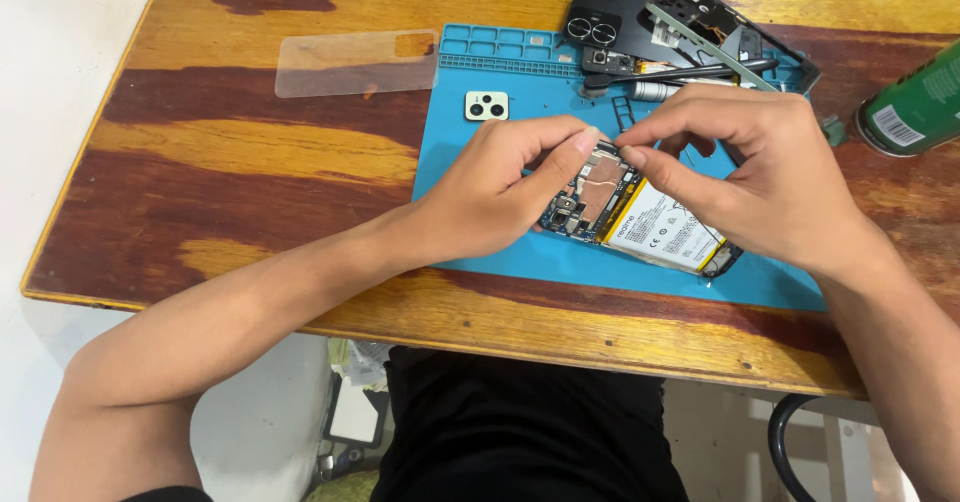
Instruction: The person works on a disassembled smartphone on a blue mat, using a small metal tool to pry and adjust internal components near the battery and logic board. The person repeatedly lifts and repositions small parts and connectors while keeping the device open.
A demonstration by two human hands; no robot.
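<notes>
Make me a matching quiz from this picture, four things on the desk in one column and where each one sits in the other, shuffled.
Things:
1. opened phone
2. clear back cover
3. green spray can
4. camera lens cover

Places:
A. bare wood, left of the blue mat
B. mat, under both hands
C. mat's upper left
D. table's right edge

Pairs: 1-B, 2-A, 3-D, 4-C

Two hands (pixel 500 187) (pixel 760 177) work over one opened phone (pixel 640 217) on one blue mat (pixel 500 72). One green can (pixel 915 107), one clear plastic sheet (pixel 355 62), one small camera cover (pixel 486 106) and one black back cover (pixel 610 17) lie on the desk (pixel 250 162).
</notes>
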